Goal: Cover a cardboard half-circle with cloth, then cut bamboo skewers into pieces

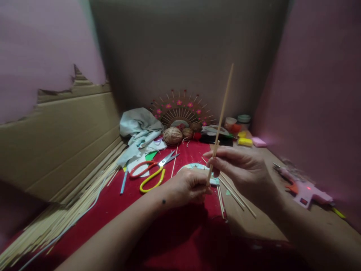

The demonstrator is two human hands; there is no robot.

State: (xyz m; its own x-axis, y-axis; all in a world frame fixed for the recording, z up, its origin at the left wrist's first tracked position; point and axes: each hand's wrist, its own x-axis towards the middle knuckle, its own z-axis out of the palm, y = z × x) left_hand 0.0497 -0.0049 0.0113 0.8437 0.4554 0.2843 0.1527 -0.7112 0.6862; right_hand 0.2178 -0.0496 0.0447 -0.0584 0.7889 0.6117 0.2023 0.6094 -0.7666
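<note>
My left hand (187, 187) is closed round the lower end of a thin wooden stick, low over the red cloth (180, 226). Higher up, my right hand (239, 165) pinches the same wooden stick (225, 103), which stands nearly upright and leans a little right. A shorter stick end (218, 143) shows beside it at the right fingertips. Behind my hands lies a round, pale patterned piece (194, 166), partly hidden by them. Several loose sticks (232, 192) lie on the board below my right hand.
Scissors (152, 171) with red and yellow handles lie open at left. Twine balls (172, 135), crumpled cloth (139, 122) and a decorated fan shape (180, 105) stand behind. A pink glue gun (307, 190) lies right. Cardboard (64, 139) and many sticks (73, 210) line the left.
</note>
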